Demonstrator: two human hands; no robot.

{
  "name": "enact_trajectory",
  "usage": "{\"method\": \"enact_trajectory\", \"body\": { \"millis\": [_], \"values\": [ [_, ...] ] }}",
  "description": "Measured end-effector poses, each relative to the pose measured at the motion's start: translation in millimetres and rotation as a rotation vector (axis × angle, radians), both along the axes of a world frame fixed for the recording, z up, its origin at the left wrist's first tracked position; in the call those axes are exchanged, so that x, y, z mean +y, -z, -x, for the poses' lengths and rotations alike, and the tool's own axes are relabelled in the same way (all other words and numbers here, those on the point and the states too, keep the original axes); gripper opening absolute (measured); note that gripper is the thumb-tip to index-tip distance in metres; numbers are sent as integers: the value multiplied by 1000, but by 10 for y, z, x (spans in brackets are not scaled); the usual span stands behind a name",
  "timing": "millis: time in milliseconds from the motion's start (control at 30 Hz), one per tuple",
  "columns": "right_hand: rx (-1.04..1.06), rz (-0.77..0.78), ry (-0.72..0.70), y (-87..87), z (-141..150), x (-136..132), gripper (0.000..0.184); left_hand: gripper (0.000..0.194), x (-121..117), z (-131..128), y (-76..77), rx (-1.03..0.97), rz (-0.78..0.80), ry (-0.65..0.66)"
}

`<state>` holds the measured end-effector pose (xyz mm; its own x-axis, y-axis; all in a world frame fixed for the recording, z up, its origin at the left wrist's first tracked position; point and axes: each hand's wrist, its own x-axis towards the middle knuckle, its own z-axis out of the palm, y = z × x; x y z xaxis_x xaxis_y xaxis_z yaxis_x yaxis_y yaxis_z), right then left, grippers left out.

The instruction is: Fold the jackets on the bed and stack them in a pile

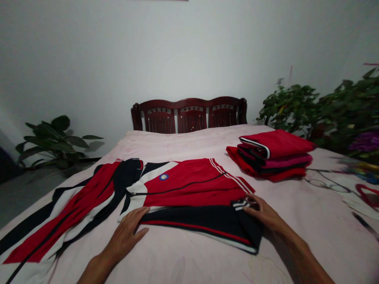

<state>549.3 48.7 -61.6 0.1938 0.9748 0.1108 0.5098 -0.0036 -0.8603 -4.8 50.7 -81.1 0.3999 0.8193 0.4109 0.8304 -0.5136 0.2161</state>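
Observation:
A red, white and navy zip-up track jacket (183, 179) lies front side up across the bed, its hem toward the right and a round blue badge on the chest. The near navy sleeve (189, 216) is laid along the body, and its striped cuff is bent back at the hem end. My right hand (266, 213) has thumb and fingers closed on that cuff. At the shoulder end, my left hand (128, 228) rests with fingers stretched and thumb apart, touching the jacket's edge. A second track jacket (68, 205) lies spread out to the left.
Behind my right hand stands a stack of folded red clothes (275, 156). Glasses (327, 184), a red loop (367, 195) and a dark pen-like item (365, 225) lie at the right. The pink bedsheet (183, 256) reaches back to a wooden headboard (189, 114). Potted plants flank the bed.

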Motion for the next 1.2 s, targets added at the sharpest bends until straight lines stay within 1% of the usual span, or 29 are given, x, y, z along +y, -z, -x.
{"method": "enact_trajectory", "body": {
  "millis": [33,100,133,167,233,300,367,433,467,533,600,700,733,800,867,967,1033,1067,1133,1200],
  "values": [
    [-97,19,-22,-29,27,-24,70,54,22,3,-8,14,7,1],
    [-233,107,-31,-111,103,-79,70,46,81,10,-22,28,0,-5],
    [-244,170,-49,-166,146,-115,66,39,111,12,-29,26,-12,-11],
    [-209,236,-84,-231,188,-158,59,33,135,15,-37,18,-26,-16],
    [-20,323,-221,-387,250,-268,49,27,157,32,-63,-20,-45,-35],
    [224,336,-356,-559,265,-389,49,25,141,72,-104,-88,-47,-68],
    [413,312,-400,-711,238,-475,57,27,106,135,-147,-160,-29,-100],
    [466,268,-374,-793,198,-478,63,27,77,201,-172,-190,0,-114],
    [433,247,-345,-795,179,-443,62,27,68,225,-175,-179,25,-113],
    [264,210,-293,-713,148,-317,57,26,55,245,-161,-128,77,-109],
    [15,153,-248,-544,118,-165,52,28,40,227,-141,-73,112,-97],
    [-316,38,-181,-280,75,-8,54,37,3,167,-127,-19,97,-74],
    [-395,14,-176,-223,69,17,56,40,-8,148,-126,-5,86,-59],
    [-516,-2,-211,-175,84,46,55,43,-13,115,-127,11,68,-27],
    [-625,2,-277,-201,137,80,52,41,9,86,-130,13,72,-11],
    [-774,11,-328,-318,253,178,51,32,85,54,-152,-16,112,-62],
    [-839,22,-352,-435,317,245,51,31,139,56,-189,-44,139,-105],
    [-859,35,-365,-505,336,266,47,31,162,69,-212,-53,148,-115],
    [-873,64,-378,-659,344,264,37,29,188,113,-263,-61,157,-123],
    [-854,114,-357,-797,318,205,27,26,185,160,-311,-53,188,-119]
  ]
}}
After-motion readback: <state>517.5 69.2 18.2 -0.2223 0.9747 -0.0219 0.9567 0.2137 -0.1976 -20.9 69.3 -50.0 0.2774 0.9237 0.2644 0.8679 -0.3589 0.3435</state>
